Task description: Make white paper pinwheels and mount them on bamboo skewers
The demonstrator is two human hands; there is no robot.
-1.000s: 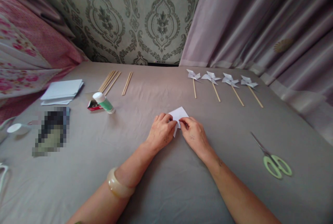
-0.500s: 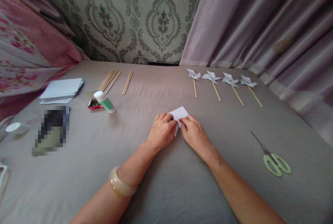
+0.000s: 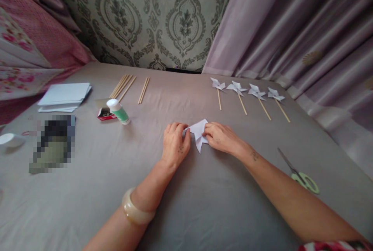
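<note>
A white sheet of paper [image 3: 199, 128], cut and partly folded, lies between my hands at the middle of the cloth-covered surface. My left hand [image 3: 176, 140] pinches its left corner between thumb and fingers. On the opposite side, my right hand [image 3: 219, 136] grips the right part, its fingertips pressed on the paper. One pointed flap hangs toward me between the two hands. Fingers cover both outer corners of the paper.
Several finished paper pinwheels [image 3: 236, 87] on sticks lie at the back right. Green-handled scissors [image 3: 304, 181] rest near my right forearm. A glue stick [image 3: 119, 112], a small red box [image 3: 105, 114], wooden sticks [image 3: 119, 86] and stacked white paper [image 3: 64, 94] are leftward.
My hands have moved apart, the left going left and the right going right. More of the paper shows, its front flap now visible. The view has shifted slightly.
</note>
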